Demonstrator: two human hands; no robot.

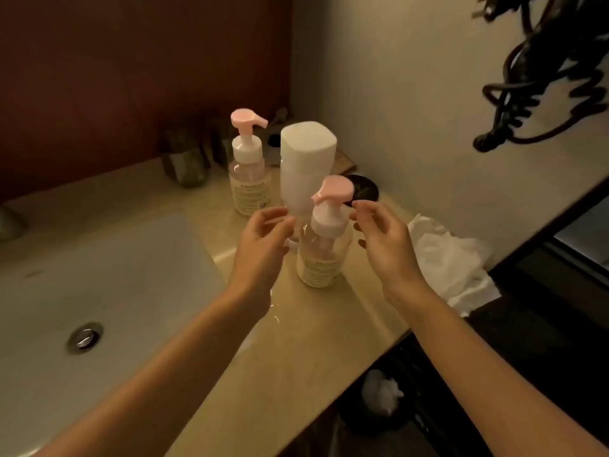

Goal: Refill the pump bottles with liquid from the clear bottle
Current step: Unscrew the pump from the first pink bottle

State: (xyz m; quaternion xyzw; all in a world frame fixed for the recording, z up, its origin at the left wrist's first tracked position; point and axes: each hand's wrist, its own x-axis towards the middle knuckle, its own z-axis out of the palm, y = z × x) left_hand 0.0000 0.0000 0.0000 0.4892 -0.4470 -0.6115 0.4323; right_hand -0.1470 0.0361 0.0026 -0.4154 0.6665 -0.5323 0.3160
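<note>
Pink pump heads top both pump bottles on the beige counter [296, 341]. The near bottle [324, 249] stands upright close to the counter's front edge, just right of the sink [99, 275]; its clear body carries a pale label and its white collar sits under the pink pump [334, 191], which looks a little blurred. The far bottle [248, 179] stands upright further back, towards the dark red wall [131, 61], its spout pointing right.

Between them, a white bottle [304, 166] stands upside down with its flat base up and its narrow end hidden behind the near bottle and the left hand, so I cannot tell what it rests on.

Both hands hover on either side of the near bottle's neck. The left hand [263, 245] is at the bottle's left, fingers [276, 216] loosely curled and spread, holding nothing; whether the fingertips touch the bottle I cannot tell. The right hand [385, 245] is at the bottle's right, its fingers [365, 206] bent and open, near the pump head but apart from it, also holding nothing.

A crumpled white cloth [451, 258] lies on the counter to the right, by the pale wall. A dark round lid or dish [365, 189] sits behind the near bottle. Dim glasses [186, 156] stand at the back by the red wall. The sink's metal drain [85, 337] shows at the left. A black coiled cord [543, 80] hangs on the wall at upper right. Below the counter edge stands a dark bin [379, 404] with something white inside.
</note>
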